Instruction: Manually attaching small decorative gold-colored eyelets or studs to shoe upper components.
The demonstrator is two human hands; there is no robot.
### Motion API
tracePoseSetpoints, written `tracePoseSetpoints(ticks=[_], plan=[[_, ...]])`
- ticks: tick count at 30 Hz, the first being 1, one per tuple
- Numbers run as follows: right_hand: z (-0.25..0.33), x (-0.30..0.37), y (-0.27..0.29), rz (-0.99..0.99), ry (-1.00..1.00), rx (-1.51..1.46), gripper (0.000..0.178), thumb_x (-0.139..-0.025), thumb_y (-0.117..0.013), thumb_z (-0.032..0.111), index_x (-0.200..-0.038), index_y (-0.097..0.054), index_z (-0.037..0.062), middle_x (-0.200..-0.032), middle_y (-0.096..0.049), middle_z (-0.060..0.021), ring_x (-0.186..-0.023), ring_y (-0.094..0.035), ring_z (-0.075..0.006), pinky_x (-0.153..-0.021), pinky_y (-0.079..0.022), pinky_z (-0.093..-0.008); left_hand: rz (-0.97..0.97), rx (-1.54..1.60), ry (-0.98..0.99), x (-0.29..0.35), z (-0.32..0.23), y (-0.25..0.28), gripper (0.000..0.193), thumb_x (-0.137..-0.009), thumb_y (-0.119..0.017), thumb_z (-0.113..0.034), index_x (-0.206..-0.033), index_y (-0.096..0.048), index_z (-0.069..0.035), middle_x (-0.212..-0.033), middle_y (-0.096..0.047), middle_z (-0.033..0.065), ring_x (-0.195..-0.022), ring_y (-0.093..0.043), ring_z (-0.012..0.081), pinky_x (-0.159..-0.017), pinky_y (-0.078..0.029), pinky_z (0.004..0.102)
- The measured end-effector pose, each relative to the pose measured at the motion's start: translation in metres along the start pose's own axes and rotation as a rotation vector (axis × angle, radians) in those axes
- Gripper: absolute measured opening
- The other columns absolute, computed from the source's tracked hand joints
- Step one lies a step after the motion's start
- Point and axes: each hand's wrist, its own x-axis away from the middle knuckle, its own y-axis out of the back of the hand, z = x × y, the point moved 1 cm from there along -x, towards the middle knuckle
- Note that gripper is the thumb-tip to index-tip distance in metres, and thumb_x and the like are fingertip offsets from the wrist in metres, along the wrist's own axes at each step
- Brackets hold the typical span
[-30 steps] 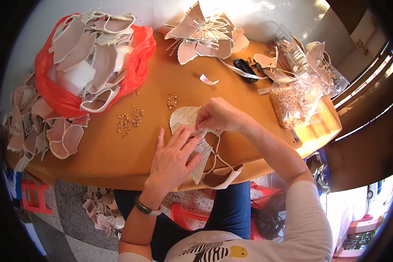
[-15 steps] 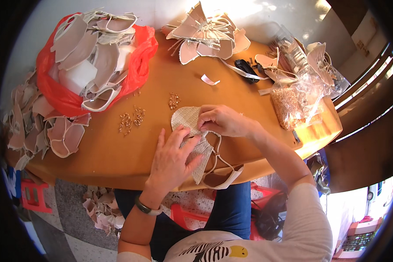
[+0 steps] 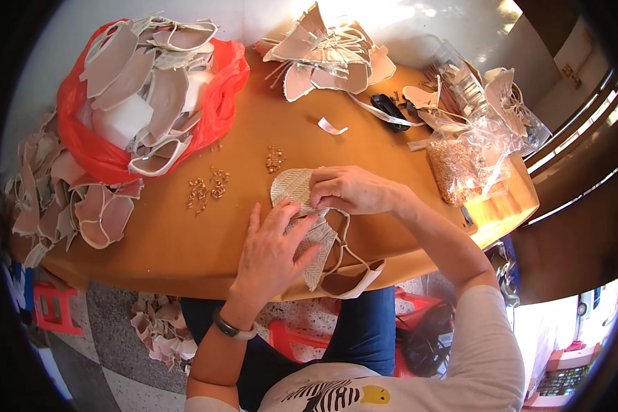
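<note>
An off-white herringbone shoe upper [image 3: 314,255] with thin straps lies near the table's front edge. Its pink-lined back part [image 3: 347,281] hangs over that edge, joined by the straps. My left hand [image 3: 271,244] holds it down, fingers spread over it and fingertips at the strap end. From the right, my right hand [image 3: 350,189] closes in a pinch at the same spot, beside the rounded part [image 3: 292,184]. Whatever is between those fingertips is hidden. Small gold buckles lie in a near heap [image 3: 275,159] and a farther-left heap [image 3: 208,189].
A red plastic bag [image 3: 230,75] full of uppers stands at the back left, beside a loose pile [image 3: 103,213]. Another stack [image 3: 323,55] is at the back. A clear bag of gold pieces [image 3: 453,165], a black item [image 3: 389,110] and a paper scrap [image 3: 332,126] lie about.
Almost nothing differs. Both hands stay at the same spot on the shoe upper, with only a slight shift of the right fingers.
</note>
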Motion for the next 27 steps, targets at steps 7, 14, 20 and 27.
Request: tracePoseSetpoints(ticks=[7, 14, 20, 27], plan=[[0.000, -0.001, -0.003, -0.018, -0.099, -0.166, 0.006, -0.085, -0.067, 0.006, -0.091, -0.065, 0.0044, -0.094, -0.060, -0.0109, -0.089, -0.061, -0.0322, -0.078, -0.049, -0.0412, -0.009, 0.003, -0.005, 0.000, 0.000, -0.001, 0.045, -0.087, -0.069, -0.035, -0.126, -0.063, -0.013, -0.129, -0.052, 0.0135, -0.131, -0.045, 0.0312, -0.110, -0.030, 0.0610], [-0.002, -0.011, 0.001, -0.033, -0.301, -0.177, 0.009, -0.078, -0.072, 0.007, -0.085, -0.070, 0.0018, -0.085, -0.066, -0.0128, -0.080, -0.066, -0.0275, -0.071, -0.052, -0.0377, -0.013, -0.002, -0.002, 0.001, 0.000, -0.002, 0.045, -0.088, -0.069, -0.035, -0.126, -0.063, -0.012, -0.129, -0.052, 0.0137, -0.131, -0.045, 0.0311, -0.111, -0.029, 0.0608], [0.001, -0.023, 0.003, 0.059, -0.524, -0.176, 0.011, -0.076, -0.076, 0.010, -0.082, -0.070, 0.0029, -0.077, -0.068, -0.0090, -0.073, -0.066, -0.0205, -0.066, -0.052, -0.0331, -0.006, -0.006, 0.006, 0.003, -0.001, -0.003, 0.046, -0.088, -0.068, -0.037, -0.126, -0.063, -0.012, -0.130, -0.053, 0.0129, -0.131, -0.045, 0.0306, -0.111, -0.028, 0.0610], [-0.027, -0.047, 0.014, -0.022, -0.506, -0.112, 0.014, -0.078, -0.073, 0.011, -0.089, -0.074, 0.0037, -0.083, -0.073, -0.0093, -0.074, -0.068, -0.0200, -0.067, -0.053, -0.0327, -0.002, -0.011, 0.015, 0.003, -0.001, -0.002, 0.046, -0.088, -0.067, -0.037, -0.127, -0.062, -0.013, -0.131, -0.053, 0.0125, -0.132, -0.045, 0.0303, -0.112, -0.028, 0.0607]])
